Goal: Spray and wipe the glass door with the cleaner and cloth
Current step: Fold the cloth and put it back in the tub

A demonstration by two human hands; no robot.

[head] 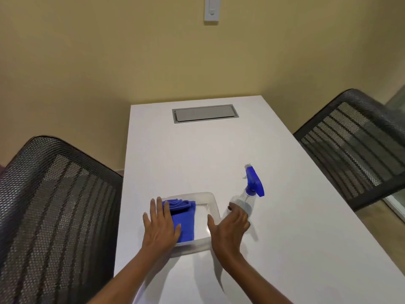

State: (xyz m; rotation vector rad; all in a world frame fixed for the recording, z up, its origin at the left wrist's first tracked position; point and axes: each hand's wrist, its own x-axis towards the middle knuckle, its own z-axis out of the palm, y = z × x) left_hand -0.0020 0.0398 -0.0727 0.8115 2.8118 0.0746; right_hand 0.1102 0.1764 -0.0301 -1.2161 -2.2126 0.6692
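A folded blue cloth (186, 218) lies in the left half of a clear plastic tray (213, 205) on the white table (219, 150). My left hand (161, 227) rests flat on the cloth's left part, fingers spread. A clear spray bottle (245, 201) with a blue trigger head (254, 182) stands just right of the tray. My right hand (230, 224) is at the bottle's base, fingers curled beside it and thumb over the tray's right rim. Whether the fingers grip the bottle is unclear. No glass door shows plainly.
Two black mesh chairs flank the table, one at the left (54, 205), one at the right (359, 145). A grey cable hatch (205, 113) sits in the table's far end. A beige wall with a white switch (211, 9) is behind. A glass pane edge (397, 102) shows far right.
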